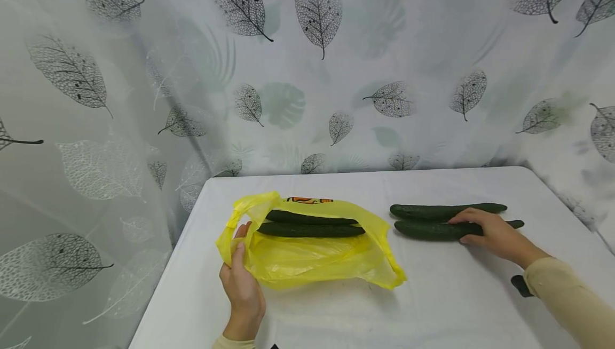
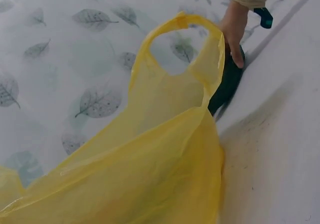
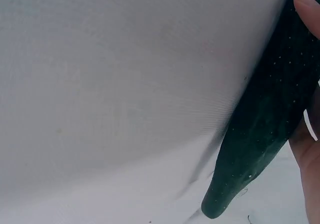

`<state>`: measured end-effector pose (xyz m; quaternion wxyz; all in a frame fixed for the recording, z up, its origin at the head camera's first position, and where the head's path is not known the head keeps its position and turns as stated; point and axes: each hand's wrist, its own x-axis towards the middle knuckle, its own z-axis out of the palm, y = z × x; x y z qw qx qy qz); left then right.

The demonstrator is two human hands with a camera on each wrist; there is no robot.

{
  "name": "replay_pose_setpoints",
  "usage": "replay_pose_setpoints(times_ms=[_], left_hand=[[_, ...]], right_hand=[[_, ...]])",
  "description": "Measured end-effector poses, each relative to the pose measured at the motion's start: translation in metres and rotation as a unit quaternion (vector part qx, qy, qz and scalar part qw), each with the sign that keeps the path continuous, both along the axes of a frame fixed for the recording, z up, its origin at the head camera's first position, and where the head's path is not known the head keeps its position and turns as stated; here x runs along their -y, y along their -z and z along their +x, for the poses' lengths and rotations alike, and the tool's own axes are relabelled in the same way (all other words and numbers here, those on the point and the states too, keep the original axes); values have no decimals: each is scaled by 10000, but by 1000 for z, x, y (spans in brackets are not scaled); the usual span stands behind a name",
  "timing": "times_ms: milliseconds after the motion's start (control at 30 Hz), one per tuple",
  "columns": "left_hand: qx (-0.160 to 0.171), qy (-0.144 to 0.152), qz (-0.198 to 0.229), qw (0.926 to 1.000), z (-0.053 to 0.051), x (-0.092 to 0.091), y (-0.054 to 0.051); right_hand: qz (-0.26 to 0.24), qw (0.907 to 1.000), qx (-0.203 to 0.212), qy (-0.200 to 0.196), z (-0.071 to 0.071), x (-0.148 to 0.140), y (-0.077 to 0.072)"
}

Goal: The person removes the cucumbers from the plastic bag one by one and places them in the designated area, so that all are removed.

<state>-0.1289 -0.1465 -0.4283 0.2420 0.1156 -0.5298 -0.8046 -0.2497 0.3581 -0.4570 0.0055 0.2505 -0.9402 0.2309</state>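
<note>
A yellow plastic bag [image 1: 307, 263] lies on its side with its mouth spread toward me. Inside it, two long dark green cucumbers [image 1: 312, 230] rest side by side. My left hand [image 1: 242, 290] holds the bag's left edge by the handle, thumb in front and fingertips behind the film. To the right, my right hand [image 1: 495, 234] grips the nearer of two cucumbers on the table, thumb on the near side and fingers over the top. That gripped cucumber [image 3: 270, 99] fills the right side of the right wrist view. Just behind it lies the other cucumber [image 1: 423, 212].
One more dark green piece, probably a cucumber end [image 1: 521, 286], shows beside my right sleeve [image 1: 567, 290], which hides the rest. Everything rests on a white-covered table [image 1: 447, 295]. Leaf-printed curtains [image 1: 336, 98] hang behind the table and along its sides.
</note>
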Motion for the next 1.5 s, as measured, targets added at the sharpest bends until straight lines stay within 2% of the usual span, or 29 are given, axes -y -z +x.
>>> replay_pose_setpoints(times_ms=[400,667,933,1033,1167,1333,1500], left_hand=[[-8,-9,194,9998,0,2,-1],[-131,133,325,9993,-2,3,-2],[-99,352,452,9983,-8,6,-6],[-58,408,435,9982,-9,6,-9],[-16,482,397,9980,-10,5,-12],[-61,558,423,9975,-12,5,-17],[51,626,433,9971,-15,5,-20]], right_hand=[[544,9985,-80,74,-3,9,-3],[401,9989,-121,193,-1,9,-1],[-183,9986,185,452,2,10,-7],[-317,9981,184,495,3,17,-14],[-793,9955,79,518,5,39,-29],[-1791,9831,107,367,4,75,-55],[-2639,9638,324,-190,6,112,-78]])
